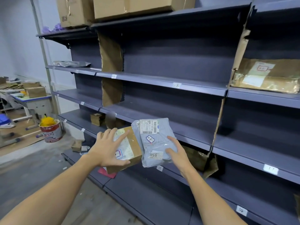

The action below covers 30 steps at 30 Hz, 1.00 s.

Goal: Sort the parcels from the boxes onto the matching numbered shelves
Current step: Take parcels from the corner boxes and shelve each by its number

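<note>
Your left hand (110, 148) grips the brown box (137, 148), fingers spread over its label. Your right hand (177, 153) pinches the grey bag (155, 143), and both parcels are held up in front of the shelf edge (181, 172) tagged 5. Cardboard dividers (112, 93) split the bays, there is open shelf room behind the bag, and a taped parcel (266, 77) sits upper right.

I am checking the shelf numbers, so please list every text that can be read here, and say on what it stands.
"03": upper shelf tag.
"5": lower shelf tag.
"11": right shelf tag.
"14": lowest shelf tag.
Too small or blurred to read: the labels on the grey parcel and the brown box, and the other shelf tags.
</note>
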Tool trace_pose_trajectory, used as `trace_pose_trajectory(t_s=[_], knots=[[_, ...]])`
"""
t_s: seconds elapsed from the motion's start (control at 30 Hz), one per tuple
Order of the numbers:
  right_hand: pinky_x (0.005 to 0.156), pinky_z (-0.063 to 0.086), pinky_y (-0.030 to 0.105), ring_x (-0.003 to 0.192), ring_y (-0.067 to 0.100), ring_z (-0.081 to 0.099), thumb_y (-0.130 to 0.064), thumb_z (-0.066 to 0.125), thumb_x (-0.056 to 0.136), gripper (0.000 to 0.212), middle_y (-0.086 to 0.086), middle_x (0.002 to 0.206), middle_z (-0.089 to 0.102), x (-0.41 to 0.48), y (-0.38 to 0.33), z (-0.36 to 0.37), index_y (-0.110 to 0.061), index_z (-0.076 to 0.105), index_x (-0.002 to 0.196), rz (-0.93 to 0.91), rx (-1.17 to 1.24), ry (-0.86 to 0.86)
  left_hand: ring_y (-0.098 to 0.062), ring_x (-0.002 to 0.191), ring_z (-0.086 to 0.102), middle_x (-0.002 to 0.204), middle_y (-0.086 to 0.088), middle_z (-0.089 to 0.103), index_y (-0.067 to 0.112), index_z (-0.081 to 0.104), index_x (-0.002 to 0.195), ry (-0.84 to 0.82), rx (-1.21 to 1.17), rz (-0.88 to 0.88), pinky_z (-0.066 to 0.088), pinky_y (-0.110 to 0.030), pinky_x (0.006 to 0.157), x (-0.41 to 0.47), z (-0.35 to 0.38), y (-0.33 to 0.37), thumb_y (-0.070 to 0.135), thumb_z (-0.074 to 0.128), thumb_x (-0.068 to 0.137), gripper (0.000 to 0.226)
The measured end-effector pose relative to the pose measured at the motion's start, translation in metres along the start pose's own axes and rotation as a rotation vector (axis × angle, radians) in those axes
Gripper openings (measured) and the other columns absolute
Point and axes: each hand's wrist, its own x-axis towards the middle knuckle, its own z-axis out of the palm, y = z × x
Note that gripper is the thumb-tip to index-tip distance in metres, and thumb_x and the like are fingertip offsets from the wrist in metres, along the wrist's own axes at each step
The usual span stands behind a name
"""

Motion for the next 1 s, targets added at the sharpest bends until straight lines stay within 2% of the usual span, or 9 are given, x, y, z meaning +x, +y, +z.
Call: trace_pose_trajectory(t_s=[0.33, 0.53, 0.73, 0.9, 1.0], knots=[[0.101, 0.052, 0.039, 0.114, 0.014, 0.06, -0.012, 0.053, 0.094, 0.052, -0.011, 0.131, 0.059, 0.136, -0.002, 0.05, -0.052, 0.055, 0.127, 0.009, 0.028, -0.031, -0.036, 0.14, 0.024, 0.157, -0.016, 0.026, 0.04, 0.001, 0.158, -0.015, 0.012, -0.023, 0.019, -0.057, 0.111, 0.096, 0.033, -0.087, 0.101, 0.035, 0.062, 0.118], [0.091, 0.051, 0.025, 0.116, 0.009, 0.058, -0.009, 0.053, 0.095, 0.052, -0.013, 0.132, 0.058, 0.206, -0.006, 0.09, -0.046, 0.055, 0.132, -0.005, 0.041, -0.065, -0.035, 0.142, 0.02, 0.159, -0.014, 0.022, 0.042, -0.002, 0.157, -0.031, -0.032, -0.077, 0.012, -0.056, 0.112, 0.13, 0.054, -0.141, 0.1, 0.038, 0.064, 0.117], [0.094, 0.055, 0.031, 0.112, 0.012, 0.062, -0.008, 0.053, 0.095, 0.051, -0.012, 0.126, 0.062, 0.255, -0.002, 0.141, -0.046, 0.055, 0.13, 0.012, 0.023, -0.114, -0.034, 0.144, 0.018, 0.161, -0.013, 0.019, 0.044, -0.009, 0.156, -0.055, -0.043, -0.113, 0.011, -0.055, 0.113, 0.152, 0.086, -0.202, 0.101, 0.035, 0.063, 0.118], [0.1, 0.054, 0.039, 0.113, 0.013, 0.062, -0.009, 0.053, 0.095, 0.053, -0.011, 0.129, 0.062, 0.297, 0.002, 0.198, -0.048, 0.055, 0.13, 0.017, 0.005, -0.094, -0.036, 0.144, 0.021, 0.16, -0.014, 0.022, 0.044, -0.005, 0.156, -0.035, -0.07, -0.098, 0.012, -0.057, 0.113, 0.17, 0.115, -0.268, 0.103, 0.033, 0.062, 0.117], [0.096, 0.055, 0.034, 0.111, 0.012, 0.063, -0.008, 0.053, 0.095, 0.052, -0.012, 0.126, 0.063, 0.317, -0.002, 0.243, -0.045, 0.056, 0.132, 0.015, 0.009, -0.073, -0.035, 0.145, 0.02, 0.161, -0.012, 0.02, 0.043, -0.003, 0.157, -0.044, -0.064, -0.078, 0.012, -0.056, 0.114, 0.179, 0.128, -0.316, 0.103, 0.029, 0.062, 0.117]])
